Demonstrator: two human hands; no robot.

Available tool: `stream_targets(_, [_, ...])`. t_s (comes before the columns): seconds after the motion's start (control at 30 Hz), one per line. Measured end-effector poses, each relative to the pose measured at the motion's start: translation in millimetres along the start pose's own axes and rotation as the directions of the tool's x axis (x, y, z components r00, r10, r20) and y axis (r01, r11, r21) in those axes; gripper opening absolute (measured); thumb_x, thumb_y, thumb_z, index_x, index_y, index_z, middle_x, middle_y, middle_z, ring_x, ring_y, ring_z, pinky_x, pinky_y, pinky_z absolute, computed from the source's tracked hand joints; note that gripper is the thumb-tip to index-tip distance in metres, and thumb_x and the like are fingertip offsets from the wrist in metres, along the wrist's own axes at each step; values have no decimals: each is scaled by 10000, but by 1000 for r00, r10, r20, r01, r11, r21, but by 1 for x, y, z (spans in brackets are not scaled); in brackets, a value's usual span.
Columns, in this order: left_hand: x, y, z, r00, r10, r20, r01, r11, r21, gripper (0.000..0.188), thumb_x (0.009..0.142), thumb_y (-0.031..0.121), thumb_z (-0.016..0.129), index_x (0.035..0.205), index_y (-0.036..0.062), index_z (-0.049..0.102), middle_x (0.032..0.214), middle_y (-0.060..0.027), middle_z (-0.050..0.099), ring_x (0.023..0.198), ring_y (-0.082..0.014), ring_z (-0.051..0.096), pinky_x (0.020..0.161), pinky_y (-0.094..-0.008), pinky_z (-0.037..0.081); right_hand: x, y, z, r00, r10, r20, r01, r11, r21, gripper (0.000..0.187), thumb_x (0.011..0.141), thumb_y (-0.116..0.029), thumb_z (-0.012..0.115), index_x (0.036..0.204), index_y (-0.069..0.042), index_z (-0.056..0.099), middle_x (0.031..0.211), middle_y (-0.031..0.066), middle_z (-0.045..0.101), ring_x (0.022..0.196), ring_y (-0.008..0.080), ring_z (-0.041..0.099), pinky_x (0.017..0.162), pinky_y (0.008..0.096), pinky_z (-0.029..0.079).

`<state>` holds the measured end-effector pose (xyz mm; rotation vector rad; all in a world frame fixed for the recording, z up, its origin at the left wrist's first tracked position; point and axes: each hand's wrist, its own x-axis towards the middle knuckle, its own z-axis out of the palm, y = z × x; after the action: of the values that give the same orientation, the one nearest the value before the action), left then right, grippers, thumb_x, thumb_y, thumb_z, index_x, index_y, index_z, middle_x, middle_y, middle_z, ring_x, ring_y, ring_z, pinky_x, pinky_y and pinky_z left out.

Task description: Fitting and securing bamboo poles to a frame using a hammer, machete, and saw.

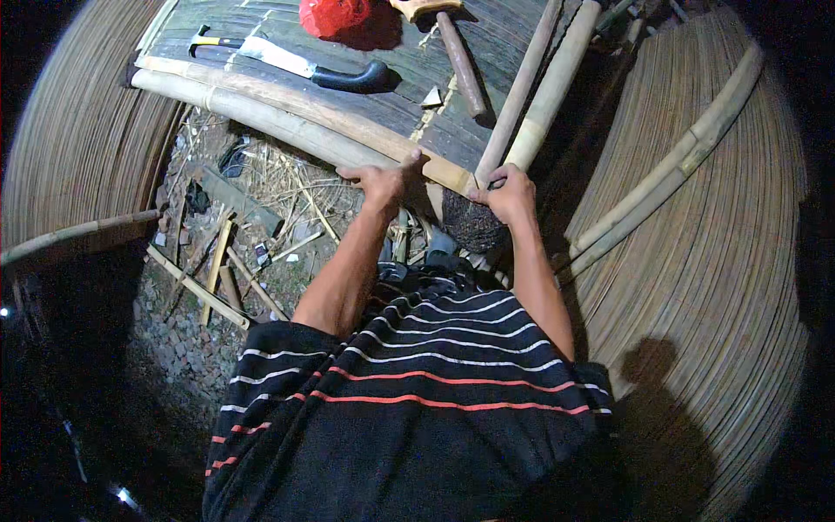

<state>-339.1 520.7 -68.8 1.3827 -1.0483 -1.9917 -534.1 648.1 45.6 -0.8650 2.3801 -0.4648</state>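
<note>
My left hand (pixel 383 184) rests on the near edge of a slatted bamboo panel, thumb and index finger against a pale flat strip (pixel 322 124) lying along a round bamboo pole (pixel 252 113). Its other fingers curl out of sight. At the panel's right corner, my right hand (pixel 511 193) is closed in a pinch by the strip's end; what it pinches is hidden. Two poles meet that corner from above: a thin wooden one (pixel 522 87) and a thicker bamboo one (pixel 554 87). A dark, rough block or stump (pixel 472 222) stands beneath.
On the panel lie a knife with a black curved handle (pixel 352 76), a yellow-and-black-handled tool (pixel 213 41), a red plastic bag (pixel 333 16) and a brown wooden handle (pixel 461 65). Bundled thin sticks (pixel 687 200) flank the right side. Bamboo scraps (pixel 217 270) litter the rubble ground.
</note>
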Motion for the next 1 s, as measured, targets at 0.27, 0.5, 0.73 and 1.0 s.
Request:
stream_targets(0.27, [4, 5, -5, 904, -157, -397, 238, 958, 163, 1375, 725, 497, 906, 1466, -145, -57, 1522, -389, 235, 1389, -407, 323, 1132, -472, 317, 4, 5, 9, 999, -32, 0, 32, 999, -34, 591, 582, -332, 996, 1007, -30, 719, 959, 137, 751, 915, 289, 730, 833, 399, 573])
stream_targets(0.5, [1, 12, 6, 865, -112, -489, 247, 944, 219, 1108, 756, 332, 936, 1444, -218, 264, 1427, -324, 480, 1204, -380, 573, 979, -450, 519, 4, 2, 5, 992, -116, 56, 119, 991, -65, 575, 584, -324, 997, 980, -22, 710, 935, 142, 746, 872, 278, 723, 799, 390, 577])
stream_targets(0.73, [-8, 19, 7, 908, -123, -400, 218, 955, 200, 1340, 700, 370, 964, 1434, -173, -17, 1495, -377, 214, 1344, -435, 325, 1097, -492, 365, 33, 30, 2, 956, -228, 187, 221, 974, 55, 563, 610, -363, 989, 965, -8, 735, 902, 149, 754, 824, 270, 728, 763, 373, 580])
stream_targets(1.0, [4, 9, -12, 933, -167, -320, 276, 900, 336, 1688, 633, 467, 983, 1421, -133, -384, 1585, -460, -122, 1535, -509, -5, 1261, -531, 151, 23, 1, -4, 978, -156, 140, 173, 979, -112, 541, 632, -475, 934, 873, -24, 759, 885, 163, 759, 820, 305, 736, 761, 410, 577])
